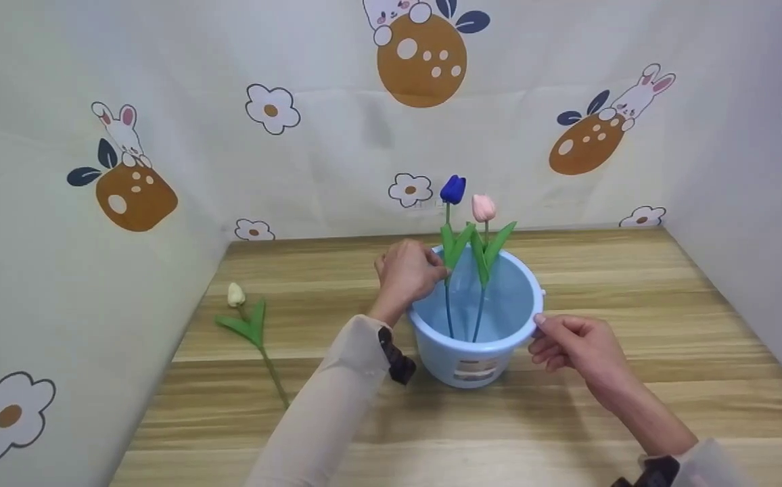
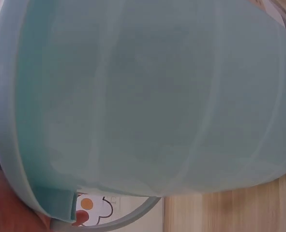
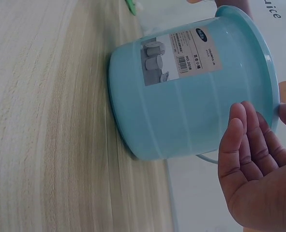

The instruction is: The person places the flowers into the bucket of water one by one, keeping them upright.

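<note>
A light blue bucket (image 1: 472, 362) stands on the table with two artificial tulips upright inside, one blue (image 1: 453, 190) and one pink (image 1: 484, 208). My left hand (image 1: 410, 270) is over the bucket's left rim, thumb and forefinger pinching the blue tulip just below its leaves. In the left wrist view the bucket wall (image 2: 147, 96) fills most of the frame, and part of the left hand (image 2: 9, 205) shows by the handle lug. My right hand (image 1: 580, 346) pinches the right rim, thumb on top. The right wrist view shows its other fingers (image 3: 234, 137) loosely bent beside the wall.
A white tulip (image 1: 236, 295) with green leaves lies on the wooden table (image 1: 337, 284), left of the bucket; the left sleeve (image 1: 327, 399) covers its stem's end. Printed cloth (image 1: 323, 162) hangs behind and along both sides. The bucket's handle (image 2: 133, 217) hangs at its far side.
</note>
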Motion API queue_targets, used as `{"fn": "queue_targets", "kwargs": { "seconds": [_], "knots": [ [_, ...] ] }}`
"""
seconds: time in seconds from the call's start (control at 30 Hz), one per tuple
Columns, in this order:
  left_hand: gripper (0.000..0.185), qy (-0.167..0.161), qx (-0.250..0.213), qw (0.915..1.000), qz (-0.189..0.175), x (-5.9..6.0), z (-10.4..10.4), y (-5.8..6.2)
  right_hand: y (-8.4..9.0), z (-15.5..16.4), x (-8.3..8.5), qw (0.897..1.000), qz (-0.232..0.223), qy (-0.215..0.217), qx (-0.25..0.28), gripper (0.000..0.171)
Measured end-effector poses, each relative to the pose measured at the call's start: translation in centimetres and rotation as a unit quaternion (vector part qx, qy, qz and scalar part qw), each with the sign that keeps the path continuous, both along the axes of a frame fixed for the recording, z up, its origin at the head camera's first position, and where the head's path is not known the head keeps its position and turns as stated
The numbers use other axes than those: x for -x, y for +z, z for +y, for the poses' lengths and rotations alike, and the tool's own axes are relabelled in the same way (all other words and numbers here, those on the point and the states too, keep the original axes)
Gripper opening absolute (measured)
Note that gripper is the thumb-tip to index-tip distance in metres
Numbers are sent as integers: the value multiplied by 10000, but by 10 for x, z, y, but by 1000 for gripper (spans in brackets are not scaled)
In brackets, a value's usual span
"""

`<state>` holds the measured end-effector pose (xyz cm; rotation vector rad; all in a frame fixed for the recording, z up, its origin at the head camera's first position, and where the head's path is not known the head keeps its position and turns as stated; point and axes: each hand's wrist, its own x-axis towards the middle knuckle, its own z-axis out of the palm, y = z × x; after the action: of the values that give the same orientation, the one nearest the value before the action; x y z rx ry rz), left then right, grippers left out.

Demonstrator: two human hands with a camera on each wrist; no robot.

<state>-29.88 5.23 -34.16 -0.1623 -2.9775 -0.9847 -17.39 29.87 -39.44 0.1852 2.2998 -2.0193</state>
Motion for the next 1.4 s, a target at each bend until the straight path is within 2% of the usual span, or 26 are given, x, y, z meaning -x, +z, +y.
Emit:
{"fn": "queue_targets", "kwargs": {
  "seconds": [0.37, 0.6, 0.87, 0.97, 1.07, 1.23, 1.4],
  "knots": [
    [13, -33, 384, 9992, -75, 3, 3, 0, 0, 1, 1, 9999, -47, -7, -103, 34],
    [11, -102, 616, 9980, 22, 4, 2, -1, -1, -1, 1, 10000, 67, -19, 1, 32],
    [11, -138, 612, 9977, 252, 1, -1, -1, -2, -1, 0, 9999, 153, -12, 48, 32],
    [12, -100, 458, 9983, 346, -2, -5, 2, -2, 0, 0, 9999, 109, -13, 33, 33],
    [14, -31, 103, 9994, 340, -6, -11, 7, -1, 0, -1, 10000, 51, -21, 4, 33],
    [18, 97, -493, 9987, 85, -10, -24, 14, -1, 2, -1, 10000, 33, -39, -47, 32],
    [17, 218, -866, 9959, -121, -14, -38, 16, -2, 1, 0, 10000, 30, -25, -21, 32]
  ]
}}
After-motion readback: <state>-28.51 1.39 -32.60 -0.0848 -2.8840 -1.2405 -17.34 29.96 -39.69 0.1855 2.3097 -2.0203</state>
